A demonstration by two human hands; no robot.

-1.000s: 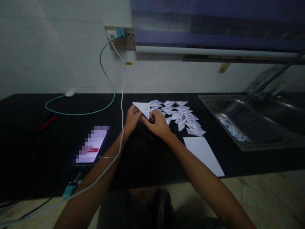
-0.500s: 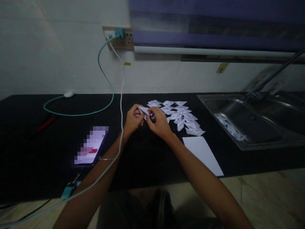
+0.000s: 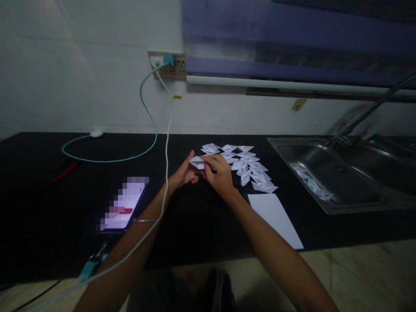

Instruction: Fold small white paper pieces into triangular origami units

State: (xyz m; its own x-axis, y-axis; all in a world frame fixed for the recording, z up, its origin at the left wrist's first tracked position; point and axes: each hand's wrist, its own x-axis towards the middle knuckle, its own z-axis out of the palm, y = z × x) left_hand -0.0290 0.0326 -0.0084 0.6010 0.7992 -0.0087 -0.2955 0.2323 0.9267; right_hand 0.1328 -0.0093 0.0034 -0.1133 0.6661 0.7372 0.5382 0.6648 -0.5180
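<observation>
A small white folded-paper boat point(image 3: 196, 163) is held between my two hands above the dark counter. My right hand point(image 3: 219, 175) pinches its right end between thumb and fingers. At the boat's left end, my left hand point(image 3: 186, 172) curves around it with the fingers partly spread, holding it more loosely; the contact of some fingertips is hidden. Just beyond my right hand, several finished paper boats point(image 3: 256, 167) lie in a close cluster, some overlapping. A stack or sheet of white paper point(image 3: 276, 221) rests beside my right forearm.
At left lie a lit phone point(image 3: 121, 212), a red pen-like object point(image 3: 65, 172) and a teal cable point(image 3: 107, 161). A white cable point(image 3: 167, 151) hangs from the wall socket point(image 3: 178, 69) across my left forearm. The steel sink point(image 3: 351, 173) at right holds more paper boats point(image 3: 310, 184).
The folded paper has turned from a pointed, upright shape to a level boat shape. My left fingers have loosened and spread around it. The view has tilted slightly upward.
</observation>
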